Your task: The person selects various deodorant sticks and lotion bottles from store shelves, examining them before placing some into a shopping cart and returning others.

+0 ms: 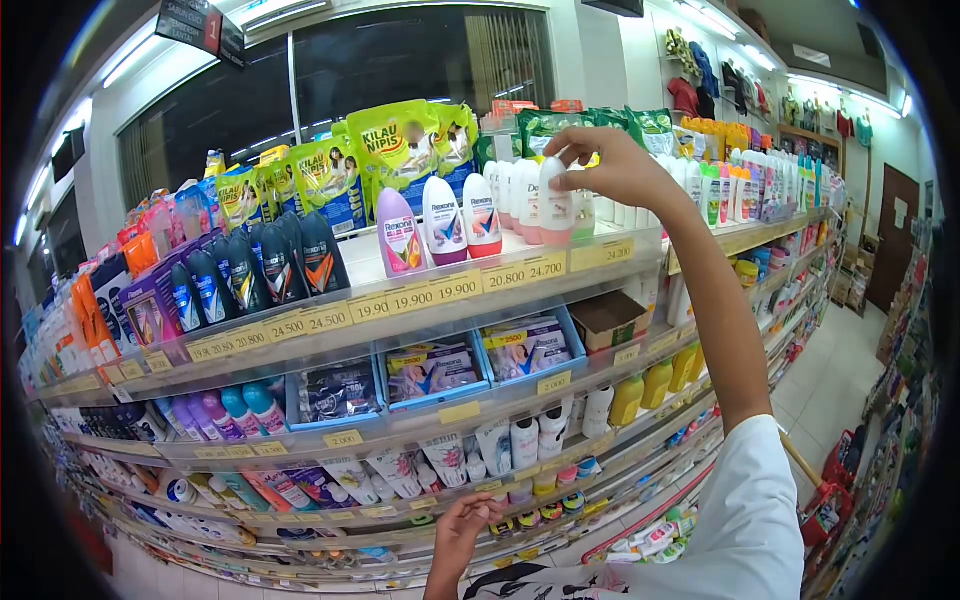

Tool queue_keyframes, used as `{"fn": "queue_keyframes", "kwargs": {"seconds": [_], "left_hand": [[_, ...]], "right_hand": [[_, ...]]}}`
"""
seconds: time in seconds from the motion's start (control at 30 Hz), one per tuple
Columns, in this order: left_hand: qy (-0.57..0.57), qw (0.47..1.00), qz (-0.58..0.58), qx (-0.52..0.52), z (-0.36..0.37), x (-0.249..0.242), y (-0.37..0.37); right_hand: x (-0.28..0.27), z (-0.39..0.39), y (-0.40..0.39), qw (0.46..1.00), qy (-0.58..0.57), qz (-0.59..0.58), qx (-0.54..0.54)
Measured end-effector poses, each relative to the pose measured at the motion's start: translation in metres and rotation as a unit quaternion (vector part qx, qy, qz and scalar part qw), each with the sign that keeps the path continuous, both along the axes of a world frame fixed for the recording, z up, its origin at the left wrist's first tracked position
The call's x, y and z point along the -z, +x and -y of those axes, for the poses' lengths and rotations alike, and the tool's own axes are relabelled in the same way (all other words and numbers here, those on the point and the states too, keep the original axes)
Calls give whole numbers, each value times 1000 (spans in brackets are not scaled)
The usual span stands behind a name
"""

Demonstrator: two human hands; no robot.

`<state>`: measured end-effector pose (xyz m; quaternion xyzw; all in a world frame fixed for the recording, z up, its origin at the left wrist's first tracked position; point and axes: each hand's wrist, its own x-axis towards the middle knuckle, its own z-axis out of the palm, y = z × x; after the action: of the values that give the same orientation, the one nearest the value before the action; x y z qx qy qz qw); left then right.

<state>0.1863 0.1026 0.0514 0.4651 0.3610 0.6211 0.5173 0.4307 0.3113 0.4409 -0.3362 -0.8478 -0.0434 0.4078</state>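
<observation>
My right hand point(605, 165) reaches up to the top shelf, its fingers closed round a white Dove roll-on deodorant point(556, 205) with a pinkish base. The bottle stands upright at the shelf's front edge, among other white roll-ons point(525, 195). To its left are two white Rexona roll-ons point(444, 222) and a purple Rexona roll-on point(400, 235). Low in front of the shelves is my left hand point(465, 525), fingers curled in with nothing visible in them.
A clear front strip with yellow price labels point(408, 300) edges the top shelf. Dark roll-ons point(280, 265) and green Kilau Nipis pouches point(390, 145) stand further left and behind. Below are blue boxes of sachets point(430, 370) and an open brown carton point(608, 322).
</observation>
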Motion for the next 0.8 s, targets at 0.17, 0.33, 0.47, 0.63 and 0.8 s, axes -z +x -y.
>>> {"fn": "queue_keyframes", "kwargs": {"seconds": [0.17, 0.33, 0.47, 0.63, 0.8], "left_hand": [[0, 1000, -4, 6, -9, -1, 6], [-23, 1000, 1, 2, -16, -5, 14], [-20, 1000, 3, 1, -20, -4, 18], [-19, 1000, -6, -1, -22, -2, 20], [-26, 999, -9, 22, -23, 0, 17]], "right_hand": [[-4, -11, 2, 998, -32, 41, 21], [-6, -21, 1, 997, -48, 68, 7], [-7, -31, 1, 997, -16, 75, -4], [-9, -32, -2, 993, -2, 110, 36], [-8, -35, 5, 995, -36, 93, -2]]}}
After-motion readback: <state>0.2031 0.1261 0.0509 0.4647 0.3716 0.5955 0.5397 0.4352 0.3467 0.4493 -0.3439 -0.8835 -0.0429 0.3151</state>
